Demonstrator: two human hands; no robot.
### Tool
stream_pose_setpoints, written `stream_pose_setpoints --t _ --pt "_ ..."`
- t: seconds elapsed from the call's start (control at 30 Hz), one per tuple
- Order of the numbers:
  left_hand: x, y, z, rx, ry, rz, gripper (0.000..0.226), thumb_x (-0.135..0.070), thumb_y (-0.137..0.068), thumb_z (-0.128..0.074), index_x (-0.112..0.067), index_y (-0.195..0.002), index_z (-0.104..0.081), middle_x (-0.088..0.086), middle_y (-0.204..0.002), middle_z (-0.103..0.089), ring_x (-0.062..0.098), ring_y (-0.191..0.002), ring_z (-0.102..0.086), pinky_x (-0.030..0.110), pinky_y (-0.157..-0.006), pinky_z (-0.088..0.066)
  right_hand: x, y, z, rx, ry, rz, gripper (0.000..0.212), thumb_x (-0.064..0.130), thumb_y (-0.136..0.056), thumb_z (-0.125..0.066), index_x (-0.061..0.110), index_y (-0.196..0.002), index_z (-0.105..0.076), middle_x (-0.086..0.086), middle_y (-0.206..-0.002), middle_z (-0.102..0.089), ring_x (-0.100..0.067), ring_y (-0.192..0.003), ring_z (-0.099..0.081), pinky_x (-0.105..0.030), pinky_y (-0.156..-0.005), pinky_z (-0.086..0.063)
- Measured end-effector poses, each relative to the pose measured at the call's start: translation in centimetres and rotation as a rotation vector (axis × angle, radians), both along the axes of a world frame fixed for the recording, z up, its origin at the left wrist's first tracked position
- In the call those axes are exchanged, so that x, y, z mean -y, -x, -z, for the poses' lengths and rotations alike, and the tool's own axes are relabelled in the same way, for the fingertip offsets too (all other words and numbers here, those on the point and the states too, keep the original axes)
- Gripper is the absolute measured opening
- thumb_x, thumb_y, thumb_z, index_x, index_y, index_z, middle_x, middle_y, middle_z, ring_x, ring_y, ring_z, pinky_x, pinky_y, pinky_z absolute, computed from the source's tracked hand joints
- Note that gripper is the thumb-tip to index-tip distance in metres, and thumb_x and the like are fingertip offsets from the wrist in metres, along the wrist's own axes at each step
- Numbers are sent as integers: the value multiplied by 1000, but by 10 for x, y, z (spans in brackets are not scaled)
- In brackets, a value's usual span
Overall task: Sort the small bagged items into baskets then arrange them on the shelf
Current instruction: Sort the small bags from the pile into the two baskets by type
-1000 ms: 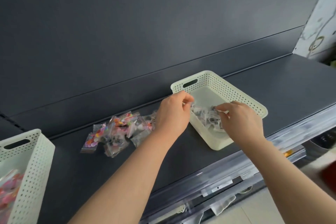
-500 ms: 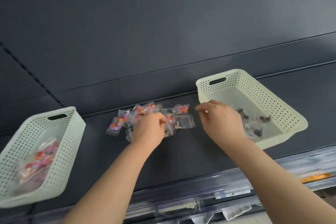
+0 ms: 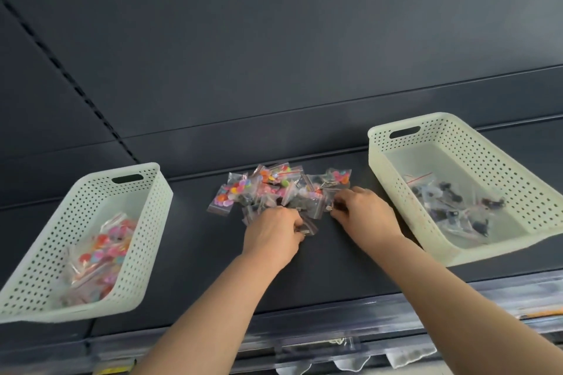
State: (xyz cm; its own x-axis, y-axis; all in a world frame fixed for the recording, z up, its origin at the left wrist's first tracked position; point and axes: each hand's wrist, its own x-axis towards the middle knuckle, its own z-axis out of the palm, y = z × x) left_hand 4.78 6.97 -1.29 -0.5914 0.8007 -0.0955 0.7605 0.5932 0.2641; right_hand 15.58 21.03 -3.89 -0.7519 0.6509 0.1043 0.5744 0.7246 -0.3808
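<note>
Bag pile (image 3: 274, 192) btwn 2 baskets (image 3: 45, 259)

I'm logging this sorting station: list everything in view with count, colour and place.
Left perforated plastic basket: one, white, left on shelf.
Right perforated plastic basket: one, white, right on shelf.
Clear bags of colourful pieces: several, in left basket.
Clear bags of dark pieces: several, in right basket.
Pile of small clear plastic zip bags: many, mixed contents, between baskets.
Shelf: one, dark grey, under everything.
Left hand: one, gripping a bag at pile's near edge.
Right hand: one, pinching a bag at pile's right.
</note>
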Motion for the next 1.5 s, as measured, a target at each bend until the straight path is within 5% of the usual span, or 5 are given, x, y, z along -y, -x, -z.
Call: stream_pose_setpoints --t 0.17,0.5,0.83,1.33,1.5 --pt "1 8 -5 46 -219 -86 17 -20 -94 -58 -29 -93 -73 -13 -97 -70 10 -88 -64 27 -66 -51 6 1 3 26 17 42 15 27 -90 -59 22 -97 -71 2 -100 -63 -22 -89 -60 -33 -72 -50" --pt "-41 0 -27 116 -466 -18 20 -14 -92 -60 -28 -95 -74 -10 -97 -71 14 -90 -64 36 -78 -54 -12 -46 -48 -332 -252 248 10 21 -88 -63 25 -88 -72 4 -80 -63 -24 -73 -61 -30 -51 -46" --pt "-129 -82 -47 177 -544 263 18 -15 -92 -59 -25 -96 -74 -9 -99 -71 14 -87 -65 36 -82 -53 -66 -147 -49 -59 -161 550 29 20 -94 -47 35 -108 -69 14 -110 -67 -12 -100 -61 -25 -68 -46" --pt "-54 -27 -22 -7 -485 -145 23 -18 -96 -54 -31 -106 -70 -12 -103 -69 13 -97 -61 35 -77 -53 -27 -59 -51 -234 -187 76 20 19 -88 -58 30 -97 -72 5 -89 -67 -21 -84 -63 -29 -54 -45" --pt "-13 12 -17 -129 -228 -214 33 -16 -96 -53 -28 -127 -59 -2 -126 -61 23 -121 -48 35 -100 -42 -6 -20 -34 -146 -108 -74 23 20 -90 -53 29 -100 -71 6 -97 -67 -22 -93 -62 -32 -66 -50"
